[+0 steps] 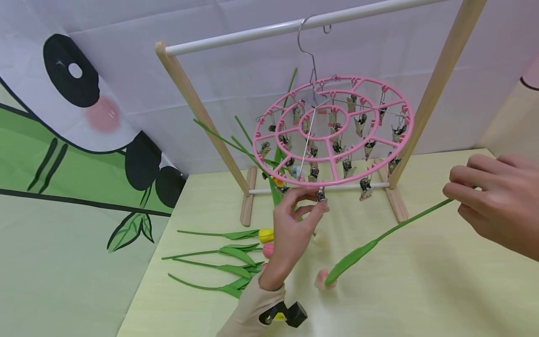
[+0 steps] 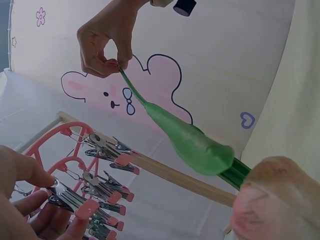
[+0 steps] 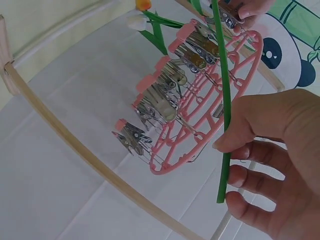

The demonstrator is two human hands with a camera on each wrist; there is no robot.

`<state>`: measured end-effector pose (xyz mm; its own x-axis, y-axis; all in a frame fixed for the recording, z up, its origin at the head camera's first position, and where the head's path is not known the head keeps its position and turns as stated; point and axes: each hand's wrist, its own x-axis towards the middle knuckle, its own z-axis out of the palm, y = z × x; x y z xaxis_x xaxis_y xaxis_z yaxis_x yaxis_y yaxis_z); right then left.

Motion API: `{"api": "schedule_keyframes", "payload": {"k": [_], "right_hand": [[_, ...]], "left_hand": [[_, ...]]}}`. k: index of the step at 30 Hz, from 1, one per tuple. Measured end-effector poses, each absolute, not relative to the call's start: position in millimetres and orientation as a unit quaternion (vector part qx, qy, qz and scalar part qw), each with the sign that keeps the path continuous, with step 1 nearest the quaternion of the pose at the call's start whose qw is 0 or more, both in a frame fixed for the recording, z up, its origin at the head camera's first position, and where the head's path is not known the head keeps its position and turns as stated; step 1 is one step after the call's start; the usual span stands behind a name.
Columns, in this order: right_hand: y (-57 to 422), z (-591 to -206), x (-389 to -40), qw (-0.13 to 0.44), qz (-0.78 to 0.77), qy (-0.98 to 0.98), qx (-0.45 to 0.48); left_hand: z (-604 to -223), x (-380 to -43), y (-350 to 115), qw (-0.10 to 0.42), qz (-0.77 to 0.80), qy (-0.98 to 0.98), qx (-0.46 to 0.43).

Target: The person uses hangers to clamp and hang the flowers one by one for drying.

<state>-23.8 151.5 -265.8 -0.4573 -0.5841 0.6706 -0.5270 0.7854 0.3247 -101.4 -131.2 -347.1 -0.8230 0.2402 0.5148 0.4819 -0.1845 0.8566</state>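
My left hand [image 1: 292, 229] pinches a metal clip [image 1: 321, 194] with pink tips at the front of a round pink clip hanger [image 1: 337, 182]. In the left wrist view, thumb and fingers sit on either side of this clip [image 2: 70, 196]. Off to the right, my right hand [image 1: 498, 201] grips the stem end of an artificial tulip [image 1: 353, 259] between thumb and fingers. Its pale pink bloom [image 1: 324, 280] points down and left, over the table. The green stem [image 3: 224, 100] crosses the right wrist view, in front of the hanger.
The hanger's hook [image 1: 304, 42] hangs from the white bar [image 1: 236, 38] of a wooden-legged rack. Several clips dangle from its rings. On the table [image 1: 421, 290], several tulips lie at left, including a yellow one [image 1: 265, 235]. More green stems [image 1: 223, 138] stand behind the hanger.
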Motion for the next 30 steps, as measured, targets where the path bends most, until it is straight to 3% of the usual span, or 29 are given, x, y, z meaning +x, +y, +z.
{"api": "schedule_keyframes", "payload": {"k": [30], "right_hand": [[116.7,-224.6,-37.2,0.394,-0.1,-0.816,0.412]], "left_hand": [[-328.8,-78.4,-137.7,0.081,-0.704,-0.63,-0.318]]}}
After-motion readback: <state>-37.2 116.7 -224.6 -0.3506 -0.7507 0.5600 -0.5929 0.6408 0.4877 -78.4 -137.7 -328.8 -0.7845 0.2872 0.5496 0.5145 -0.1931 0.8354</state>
